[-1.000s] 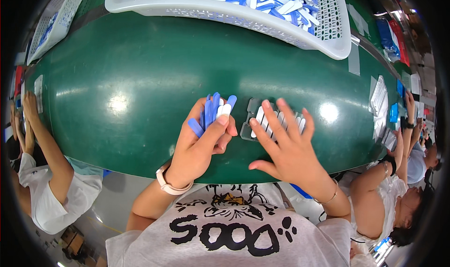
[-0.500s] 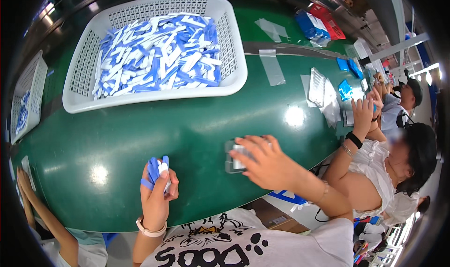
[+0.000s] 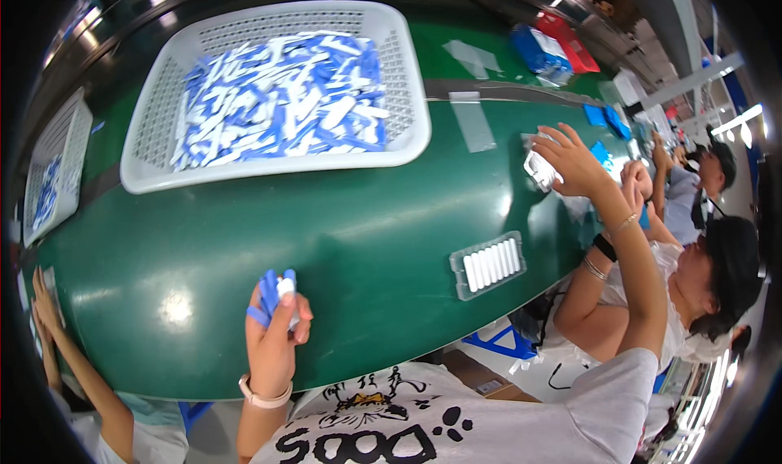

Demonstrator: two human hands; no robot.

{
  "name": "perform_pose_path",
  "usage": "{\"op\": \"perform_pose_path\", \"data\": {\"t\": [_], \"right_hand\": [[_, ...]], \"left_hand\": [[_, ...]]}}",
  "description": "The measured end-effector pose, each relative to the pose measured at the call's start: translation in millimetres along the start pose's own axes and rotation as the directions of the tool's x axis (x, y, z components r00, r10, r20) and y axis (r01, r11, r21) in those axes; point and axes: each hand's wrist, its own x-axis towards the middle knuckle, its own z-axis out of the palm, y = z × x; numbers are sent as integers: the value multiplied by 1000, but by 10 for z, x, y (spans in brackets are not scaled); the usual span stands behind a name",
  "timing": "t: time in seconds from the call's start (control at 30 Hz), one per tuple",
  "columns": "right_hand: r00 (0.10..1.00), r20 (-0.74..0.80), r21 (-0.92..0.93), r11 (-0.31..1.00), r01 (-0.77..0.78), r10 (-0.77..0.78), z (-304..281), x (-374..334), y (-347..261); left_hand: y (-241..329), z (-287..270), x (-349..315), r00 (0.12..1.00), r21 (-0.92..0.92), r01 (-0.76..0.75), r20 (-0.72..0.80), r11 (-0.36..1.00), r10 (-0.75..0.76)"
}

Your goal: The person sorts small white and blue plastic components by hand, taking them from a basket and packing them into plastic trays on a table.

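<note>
Down in the lower middle of the frame the left hand is curled tight around a small bunch of blue and white plastic sticks, their ends poking up above the fingers, the whole bundle held upright over the near edge of the glossy green desk. A pale wristband sits on that wrist. Over at the right, the right hand is stretched far out, fingers closed on a clump of small white plastic pieces at the far right part of the desk. Between the two hands, in the right centre of the frame, lies a clear rectangular tray with a row of white sticks packed side by side in it, flat on the desk and well apart from both hands. At the top centre sits a big white perforated plastic basket heaped with loose blue and white sticks. A second white basket shows at the far left edge, also with blue pieces inside. Red and blue boxes lie in the upper right. A neighbouring person's arms with bracelets reach in at the right, and another person's hands rest on the desk's lower left edge.
</note>
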Motion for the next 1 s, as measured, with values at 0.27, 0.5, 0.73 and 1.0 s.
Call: {"op": "perform_pose_path", "data": {"t": [0.27, 0.5, 0.73, 1.0], "right_hand": [[951, -309, 472, 865, 173, -22, -915, 609, -1433], [928, -324, 432, 844, 317, -183, -870, 1115, -2270], [942, -336, 840, 451, 301, -4, -1030, 1132, -2446], [936, -198, 971, -74, 228, 291, -787, 776, -2729]], "left_hand": [[5, 22, 7, 992, 96, 6, 123, 995, -18], [-9, 70, 31, 971, 159, -12, 236, 987, -26], [31, 25, -26, 959, 192, 10, 275, 981, -63], [-7, 146, -107, 890, 312, -86, 452, 946, -68]]}}
